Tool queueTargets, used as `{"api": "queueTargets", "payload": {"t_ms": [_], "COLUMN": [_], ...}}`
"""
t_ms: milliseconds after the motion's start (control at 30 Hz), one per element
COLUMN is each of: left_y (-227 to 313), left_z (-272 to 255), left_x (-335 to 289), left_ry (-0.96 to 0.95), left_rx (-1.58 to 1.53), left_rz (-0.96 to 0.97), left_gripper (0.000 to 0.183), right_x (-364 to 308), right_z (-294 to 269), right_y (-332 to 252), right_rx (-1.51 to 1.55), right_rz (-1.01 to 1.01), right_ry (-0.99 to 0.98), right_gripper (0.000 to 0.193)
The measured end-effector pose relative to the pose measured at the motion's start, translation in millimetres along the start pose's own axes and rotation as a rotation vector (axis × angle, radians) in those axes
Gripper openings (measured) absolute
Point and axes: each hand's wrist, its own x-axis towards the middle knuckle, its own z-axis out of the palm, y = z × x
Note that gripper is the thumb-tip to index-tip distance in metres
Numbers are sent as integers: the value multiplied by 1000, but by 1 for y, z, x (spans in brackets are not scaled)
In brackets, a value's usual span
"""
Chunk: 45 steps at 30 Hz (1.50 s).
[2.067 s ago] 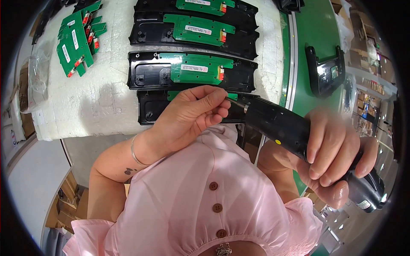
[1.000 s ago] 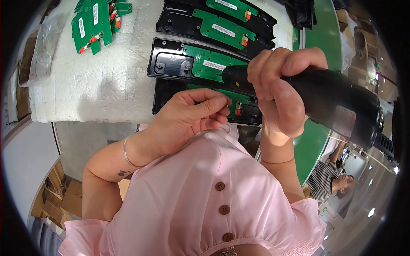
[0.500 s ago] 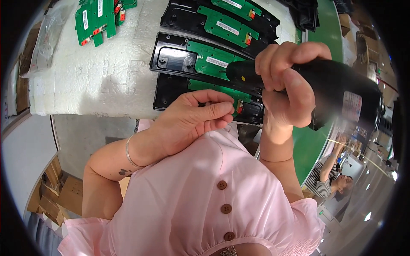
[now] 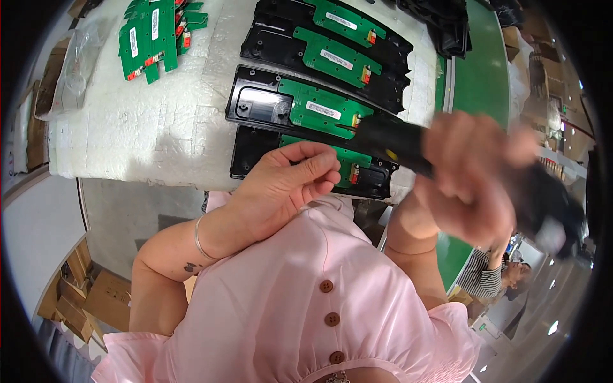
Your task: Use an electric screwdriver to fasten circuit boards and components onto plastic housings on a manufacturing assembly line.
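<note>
My right hand [image 4: 469, 179], smeared by motion, is wrapped round a black electric screwdriver [image 4: 391, 139] with a yellow dot. Its thin bit points left over the lower right part of a green circuit board [image 4: 317, 107]; I cannot tell whether it touches. That board lies in a black plastic panel [image 4: 258, 108]. Over the nearest black panel [image 4: 246, 153] my left hand [image 4: 271, 185] has thumb and fingertips pinched together. What they hold, if anything, is too small to see. This hand partly covers the nearest green board [image 4: 355, 158], which has a red and white connector.
Two more black panels with green boards [image 4: 331, 59] lie farther back on the white foam-covered table [image 4: 153, 121]. Loose green boards [image 4: 150, 38] are piled at the far left, beside clear plastic film [image 4: 80, 70]. Black parts [image 4: 440, 25] stand far right. Another person [image 4: 488, 271] is at right.
My right hand has swung right and down with the screwdriver, and its bit has shifted slightly toward me. The left hand stays pinched, a little lower and farther left. The whole view has shifted slightly.
</note>
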Motion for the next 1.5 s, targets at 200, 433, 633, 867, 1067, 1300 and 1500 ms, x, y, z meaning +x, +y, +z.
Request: {"api": "queueTargets", "payload": {"t_ms": [200,433,633,867,1067,1300,1500], "left_y": [4,0,-2,3,8,5,7], "left_z": [3,-6,8,1,-3,-11,-15], "left_x": [4,6,-5,-11,-13,-9,-8], "left_ry": [-108,-145,-212,-232,-171,-179,-153], "left_rx": [-43,-57,15,115,80,118,70], "left_rz": [-22,-49,-6,-197,-174,-136,-141], "left_gripper": [12,15,34,32,19,14,13], "right_x": [-8,-19,-4,3,6,6,8], "right_z": [2,2,4,18,30,33,34], "right_y": [-40,-39,-16,33,38,40,43], "right_rx": [217,133,41,-91,-164,-204,-160], "right_rz": [-188,-181,-5,111,173,219,236], "right_ry": [-80,-37,-255,49,138,-21,-85], "right_gripper": [29,32,35,43,36,26,21]}}
